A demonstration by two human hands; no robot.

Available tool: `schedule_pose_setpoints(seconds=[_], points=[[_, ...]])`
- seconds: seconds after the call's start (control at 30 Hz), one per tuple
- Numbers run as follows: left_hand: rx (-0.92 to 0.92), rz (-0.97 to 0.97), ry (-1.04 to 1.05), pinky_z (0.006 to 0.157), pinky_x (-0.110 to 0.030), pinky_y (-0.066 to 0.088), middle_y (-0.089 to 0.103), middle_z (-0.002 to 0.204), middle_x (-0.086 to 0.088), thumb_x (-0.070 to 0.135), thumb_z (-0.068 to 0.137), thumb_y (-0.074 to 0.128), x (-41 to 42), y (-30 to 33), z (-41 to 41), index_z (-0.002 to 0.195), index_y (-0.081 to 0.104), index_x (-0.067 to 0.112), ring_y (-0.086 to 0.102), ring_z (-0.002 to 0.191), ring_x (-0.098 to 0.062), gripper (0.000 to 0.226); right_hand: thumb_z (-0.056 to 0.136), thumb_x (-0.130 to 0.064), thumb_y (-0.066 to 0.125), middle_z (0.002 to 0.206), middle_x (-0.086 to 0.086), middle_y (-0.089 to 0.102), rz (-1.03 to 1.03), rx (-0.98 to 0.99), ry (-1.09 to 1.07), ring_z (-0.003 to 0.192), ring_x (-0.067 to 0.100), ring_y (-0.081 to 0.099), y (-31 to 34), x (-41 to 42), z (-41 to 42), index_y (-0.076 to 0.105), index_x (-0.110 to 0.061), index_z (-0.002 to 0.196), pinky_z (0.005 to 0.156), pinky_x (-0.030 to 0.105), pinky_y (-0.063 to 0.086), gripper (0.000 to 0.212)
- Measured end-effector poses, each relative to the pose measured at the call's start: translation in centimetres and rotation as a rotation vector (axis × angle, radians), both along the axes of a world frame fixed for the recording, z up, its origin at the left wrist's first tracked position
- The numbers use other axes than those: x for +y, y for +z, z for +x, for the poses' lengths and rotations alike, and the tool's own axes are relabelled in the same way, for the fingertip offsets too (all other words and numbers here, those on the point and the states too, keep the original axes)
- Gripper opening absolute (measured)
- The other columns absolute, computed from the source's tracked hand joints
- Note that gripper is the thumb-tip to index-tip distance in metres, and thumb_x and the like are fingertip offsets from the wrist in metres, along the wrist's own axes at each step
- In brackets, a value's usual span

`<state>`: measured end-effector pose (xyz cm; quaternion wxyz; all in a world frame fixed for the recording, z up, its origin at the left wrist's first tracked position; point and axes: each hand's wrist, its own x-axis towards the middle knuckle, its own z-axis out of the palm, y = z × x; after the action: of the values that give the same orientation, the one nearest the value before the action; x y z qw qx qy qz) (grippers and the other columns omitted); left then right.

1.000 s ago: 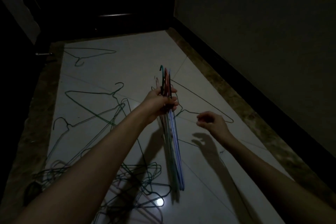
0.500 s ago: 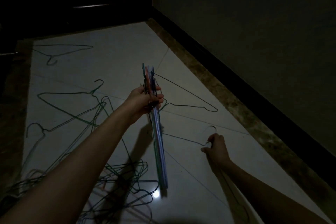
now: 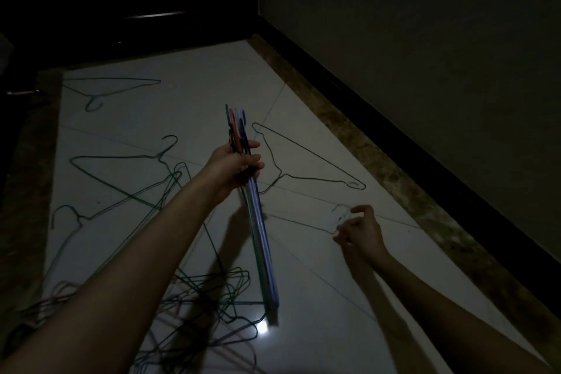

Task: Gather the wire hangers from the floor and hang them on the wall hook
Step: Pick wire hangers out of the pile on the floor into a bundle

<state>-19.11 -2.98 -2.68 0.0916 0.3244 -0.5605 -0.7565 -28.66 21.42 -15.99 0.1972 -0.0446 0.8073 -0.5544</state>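
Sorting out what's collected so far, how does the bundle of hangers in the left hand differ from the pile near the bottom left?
The bundle of hangers is stacked flat together, aligned, and gripped off the floor by the left hand. The tangled pile lies loose on the floor, hangers crossing at many angles, untouched by either hand. Both are thin hangers in mixed colours.

Hanger bundle (image 3: 255, 209) in left hand (image 3: 233, 165)
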Motion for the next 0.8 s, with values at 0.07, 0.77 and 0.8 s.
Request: schedule_pose_setpoints(seconds=[0.07, 0.77, 0.8], points=[[0.007, 0.019, 0.017, 0.057, -0.020, 0.056, 0.058, 0.091, -0.010, -0.013, 0.087, 0.049, -0.3, 0.3, 0.2, 0.093, 0.060, 0.013, 0.063, 0.078, -0.018, 0.029, 0.081, 0.010, 0.061, 0.074, 0.009, 0.056, -0.001, 0.041, 0.072, 0.062, 0.016, 0.055, 1.8, -1.1, -0.8, 0.049, -0.005, 0.092, 0.043, 0.014, 0.045, 0.022], [0.065, 0.008, 0.129, 0.071, -0.028, 0.053, 0.060, 0.088, -0.009, -0.018, 0.084, 0.050, -3.1, 4.1, 3.7, 0.107, 0.058, 0.006, 0.060, 0.078, -0.017, 0.034, 0.085, 0.003, 0.061, 0.076, 0.009, 0.057, -0.112, 0.115, 0.464, 0.066, 0.013, 0.053, 16.5, -11.9, 0.9, 0.055, -0.011, 0.073, 0.050, 0.016, 0.050, 0.019], [0.061, 0.001, 0.134, 0.072, -0.028, 0.053, 0.060, 0.089, -0.008, -0.018, 0.084, 0.050, -3.2, 4.3, 4.0, 0.111, 0.058, 0.005, 0.060, 0.078, -0.016, 0.036, 0.085, 0.003, 0.061, 0.078, 0.009, 0.058, -0.134, 0.110, 0.452, 0.067, 0.013, 0.054, 16.8, -12.6, 1.4, 0.055, -0.011, 0.074, 0.051, 0.018, 0.051, 0.018]])
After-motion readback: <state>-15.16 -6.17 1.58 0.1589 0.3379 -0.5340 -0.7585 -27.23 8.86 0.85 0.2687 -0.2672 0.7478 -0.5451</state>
